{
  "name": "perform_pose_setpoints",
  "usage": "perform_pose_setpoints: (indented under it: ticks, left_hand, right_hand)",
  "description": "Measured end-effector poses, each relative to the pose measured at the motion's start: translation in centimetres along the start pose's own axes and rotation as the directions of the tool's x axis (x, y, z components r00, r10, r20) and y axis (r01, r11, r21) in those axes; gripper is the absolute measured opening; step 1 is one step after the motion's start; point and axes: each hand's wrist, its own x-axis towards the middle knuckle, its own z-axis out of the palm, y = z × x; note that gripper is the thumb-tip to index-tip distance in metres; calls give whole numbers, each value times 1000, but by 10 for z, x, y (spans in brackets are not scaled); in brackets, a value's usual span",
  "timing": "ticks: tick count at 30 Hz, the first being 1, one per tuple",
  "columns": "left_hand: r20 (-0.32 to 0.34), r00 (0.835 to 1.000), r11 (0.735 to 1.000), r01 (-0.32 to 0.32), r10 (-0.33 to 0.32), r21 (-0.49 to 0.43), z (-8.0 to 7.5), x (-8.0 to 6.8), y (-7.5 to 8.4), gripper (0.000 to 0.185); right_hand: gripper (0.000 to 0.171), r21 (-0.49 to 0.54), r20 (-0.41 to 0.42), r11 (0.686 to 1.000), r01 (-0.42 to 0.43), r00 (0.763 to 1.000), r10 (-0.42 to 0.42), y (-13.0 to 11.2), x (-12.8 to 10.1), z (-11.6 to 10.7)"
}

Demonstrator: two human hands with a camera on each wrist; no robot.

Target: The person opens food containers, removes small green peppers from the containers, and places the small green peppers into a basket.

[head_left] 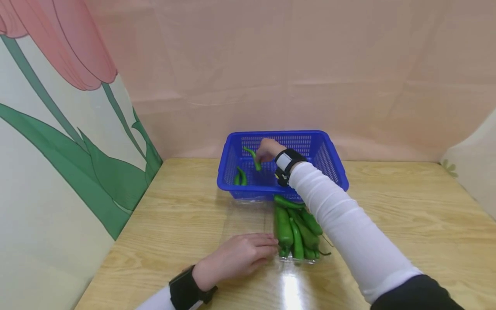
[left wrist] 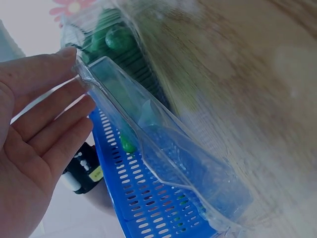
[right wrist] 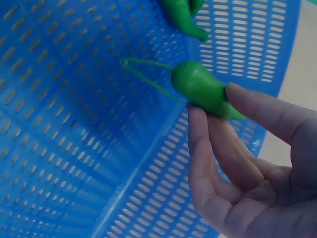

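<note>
My right hand [head_left: 267,149] reaches into the blue plastic basket [head_left: 332,160] and pinches a green chili pepper [head_left: 253,157] between thumb and fingers [right wrist: 213,148]; the pepper [right wrist: 200,88] hangs above the slotted basket floor [right wrist: 64,129]. Two more peppers [head_left: 240,176] lie in the basket's left part. My left hand [head_left: 238,255] rests flat on the table, fingertips against the edge of a clear plastic tray [left wrist: 163,144] that holds several green peppers [head_left: 296,228].
The wooden table [head_left: 407,215] stretches wide to the right and left of the basket. A pink backdrop stands behind it, and a tulip-printed panel [head_left: 58,129] closes the left side.
</note>
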Motion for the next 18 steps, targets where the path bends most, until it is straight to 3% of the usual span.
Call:
perform_pose_setpoints:
  ticks: [8,14,18]
  left_hand:
    - [-9,1000,1000,4,-4,-2,-1,0,1,32]
    - [-19,1000,1000,-5,5,14,0,-1,1,31]
    - [-11,1000,1000,0,0,11,0,0,2,30]
  right_hand:
    - [16,90,193,995,-32,981,14,13,7,5]
    - [29,62,343,996,-56,939,32,19,19,12]
    - [29,133,422,983,-126,905,59,22,23,19]
